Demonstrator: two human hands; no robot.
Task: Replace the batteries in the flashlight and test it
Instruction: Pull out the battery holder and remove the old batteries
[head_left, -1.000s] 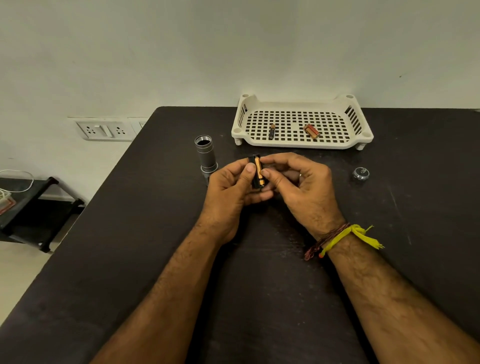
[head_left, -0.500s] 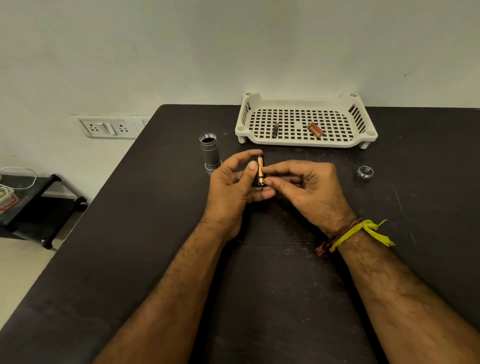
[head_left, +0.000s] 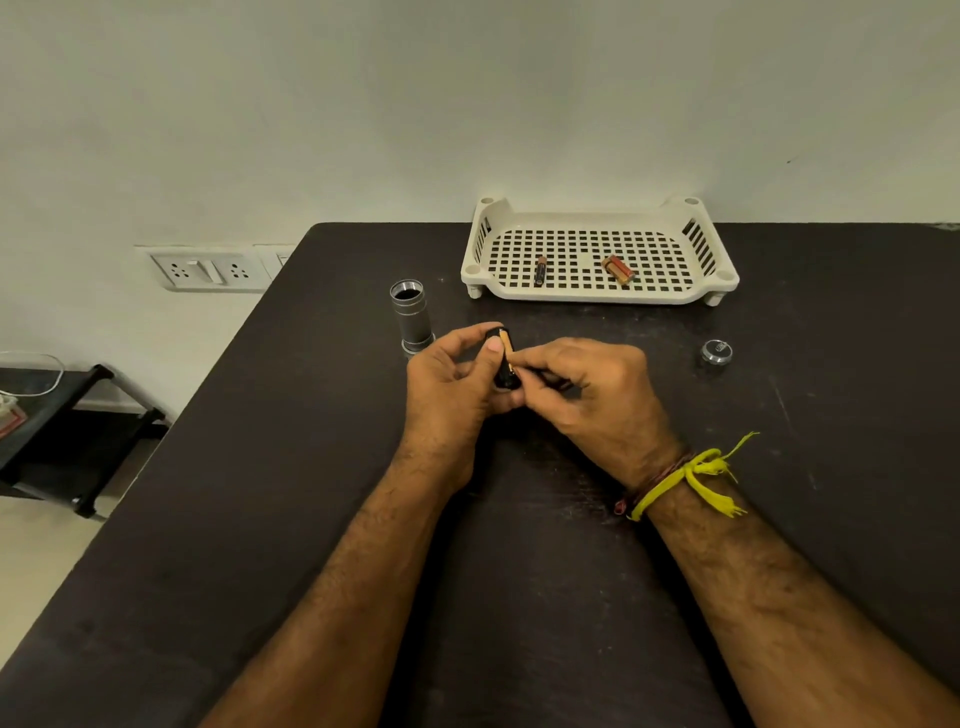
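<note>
My left hand (head_left: 451, 387) grips a small black battery holder (head_left: 503, 378) over the middle of the dark table (head_left: 311, 519). A gold and black battery (head_left: 507, 347) lies in the holder, and my right hand (head_left: 587, 395) pinches it with thumb and fingertips. The silver flashlight body (head_left: 412, 317) stands upright with its open end up, just left of my hands. Its silver end cap (head_left: 716, 352) lies on the table to the right.
A white perforated tray (head_left: 597, 291) sits at the table's far edge, holding one dark battery (head_left: 540, 270) and a pair of red-orange batteries (head_left: 618, 270). A wall socket panel (head_left: 208, 270) and a low black rack (head_left: 62, 436) are off the table's left side.
My hands stay together on the holder and battery. The right fingers have shifted slightly along the battery, and the view has tilted a little.
</note>
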